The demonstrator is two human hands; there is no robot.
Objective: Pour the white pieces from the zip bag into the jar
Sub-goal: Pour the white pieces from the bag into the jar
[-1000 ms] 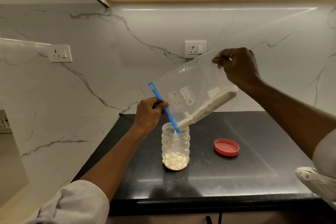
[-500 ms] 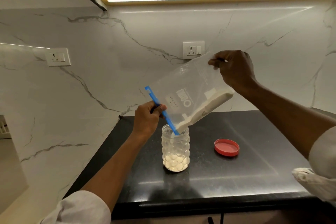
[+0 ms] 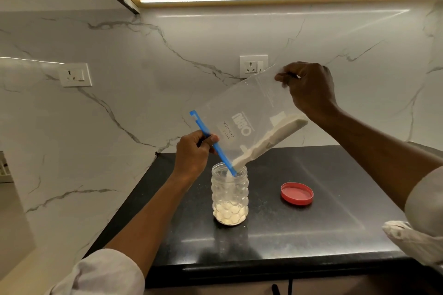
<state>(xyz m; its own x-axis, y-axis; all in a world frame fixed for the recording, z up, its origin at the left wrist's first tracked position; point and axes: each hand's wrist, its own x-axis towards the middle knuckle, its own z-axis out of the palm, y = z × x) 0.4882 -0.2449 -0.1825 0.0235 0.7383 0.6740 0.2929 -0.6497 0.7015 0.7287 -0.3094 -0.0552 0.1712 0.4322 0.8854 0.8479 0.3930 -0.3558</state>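
The clear zip bag (image 3: 242, 112) is held tilted over the open jar (image 3: 229, 195), its blue seal pinched by the left hand (image 3: 191, 153), its raised far-right corner pinched by the right hand (image 3: 309, 88)

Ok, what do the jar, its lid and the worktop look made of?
Jar: clear, bubble-textured, contents show through; glass or plastic, cannot tell. Red lid: opaque and matte, probably plastic. Worktop: black, polished, speckled, with reflections; likely granite or similar stone.

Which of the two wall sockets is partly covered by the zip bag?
The right-hand socket, just left of the right hand: the raised corner of the zip bag overlaps its lower right edge. The left-hand socket stands well clear of everything.
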